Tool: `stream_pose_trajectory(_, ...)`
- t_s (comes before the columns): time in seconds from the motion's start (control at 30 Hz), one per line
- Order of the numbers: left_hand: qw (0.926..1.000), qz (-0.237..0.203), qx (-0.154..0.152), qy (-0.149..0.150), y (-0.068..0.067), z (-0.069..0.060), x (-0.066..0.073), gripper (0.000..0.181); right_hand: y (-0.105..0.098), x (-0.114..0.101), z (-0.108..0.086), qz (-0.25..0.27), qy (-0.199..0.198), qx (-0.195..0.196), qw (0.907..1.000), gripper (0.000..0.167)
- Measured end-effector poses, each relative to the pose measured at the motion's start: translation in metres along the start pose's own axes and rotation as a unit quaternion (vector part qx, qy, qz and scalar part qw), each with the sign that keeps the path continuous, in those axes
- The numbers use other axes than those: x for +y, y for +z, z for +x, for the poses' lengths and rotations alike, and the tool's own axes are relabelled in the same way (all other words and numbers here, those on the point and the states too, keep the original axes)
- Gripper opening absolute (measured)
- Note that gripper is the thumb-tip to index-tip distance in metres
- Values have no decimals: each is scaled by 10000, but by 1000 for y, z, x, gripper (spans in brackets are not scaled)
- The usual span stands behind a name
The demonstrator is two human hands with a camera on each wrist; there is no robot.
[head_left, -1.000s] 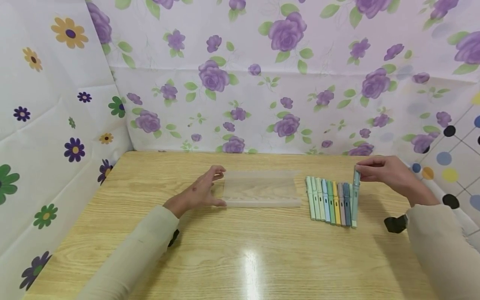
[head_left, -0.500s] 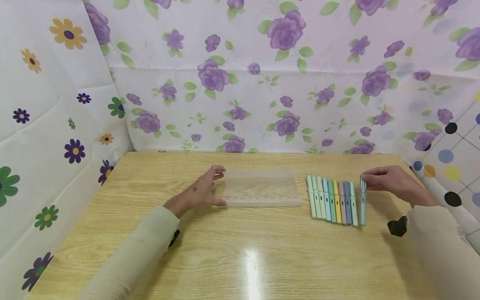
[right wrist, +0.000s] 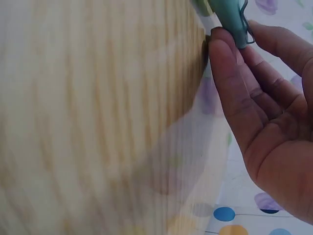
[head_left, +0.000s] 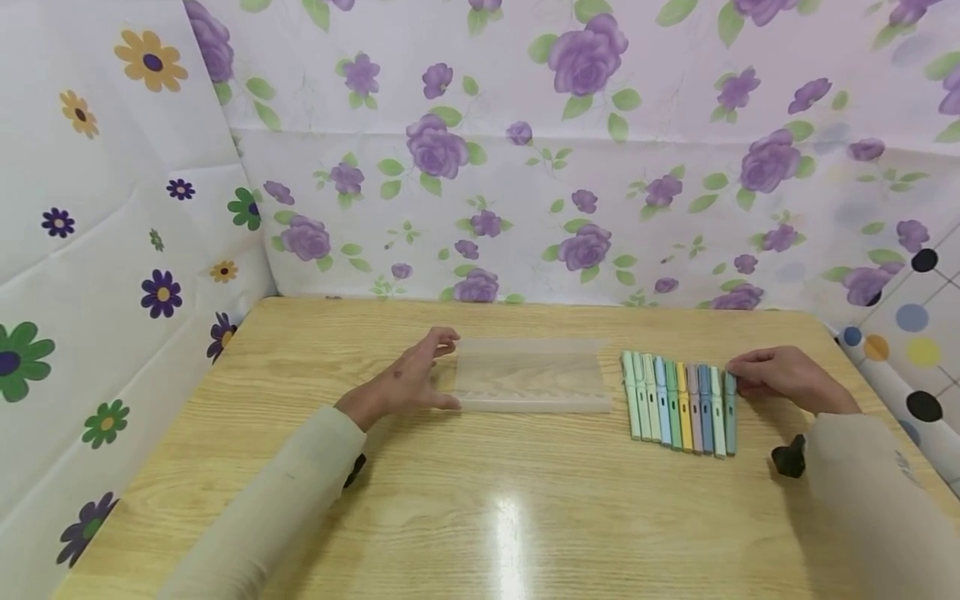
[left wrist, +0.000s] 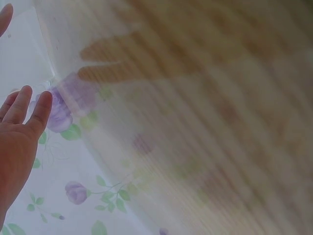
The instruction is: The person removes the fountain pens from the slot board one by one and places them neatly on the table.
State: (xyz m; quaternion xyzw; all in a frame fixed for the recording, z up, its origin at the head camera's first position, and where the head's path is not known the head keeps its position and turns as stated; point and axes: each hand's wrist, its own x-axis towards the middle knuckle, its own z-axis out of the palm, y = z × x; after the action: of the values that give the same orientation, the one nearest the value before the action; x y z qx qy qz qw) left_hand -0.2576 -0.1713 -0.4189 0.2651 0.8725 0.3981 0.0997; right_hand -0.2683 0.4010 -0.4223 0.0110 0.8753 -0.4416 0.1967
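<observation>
A row of several capped pens (head_left: 673, 404) in pale green, blue, yellow, mauve and other colours lies on the wooden table at the right. At its right end, my right hand (head_left: 787, 379) pinches the top of a teal pen (right wrist: 234, 19), whose wire clip shows beside the fingers in the right wrist view. That pen lies against the row. A clear plastic tray (head_left: 532, 402) sits left of the pens. My left hand (head_left: 405, 377) spans its left end, thumb near the front corner and fingers near the back corner. In the left wrist view the fingers (left wrist: 22, 105) look fairly straight.
The wooden table (head_left: 420, 517) ends at a flowered cloth wall (head_left: 495, 150) behind. Another patterned cloth (head_left: 150, 250) rises at the left, and a dotted one (head_left: 922, 350) at the right. Bare wood lies in front of the tray and pens.
My right hand has lowered the teal pen from a raised tilt and laid it at the right end of the row. My left hand has stayed at the tray.
</observation>
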Motion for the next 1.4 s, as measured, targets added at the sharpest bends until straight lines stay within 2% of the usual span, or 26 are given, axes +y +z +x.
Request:
stream_pose_trajectory(0.37, 10000, -39, -35, 13, 0, 0, 1, 95, 7, -5, 5, 16, 170, 102, 9998, 57)
stream_pose_trajectory(0.8, 10000, 8, -84, 36, -2, 0, -1, 96, 6, -9, 0, -3, 143, 30, 9999, 67)
stream_pose_trajectory(1.2, 9999, -18, -137, -102, -5, -3, -4, 102, -1, -11, -8, -219, 39, 91, 9997, 69)
stream_pose_trajectory(1.4, 9997, 11, -91, -207, -13, -10, 3, 107, -1, -22, -11, -451, -68, 289, 9985, 72)
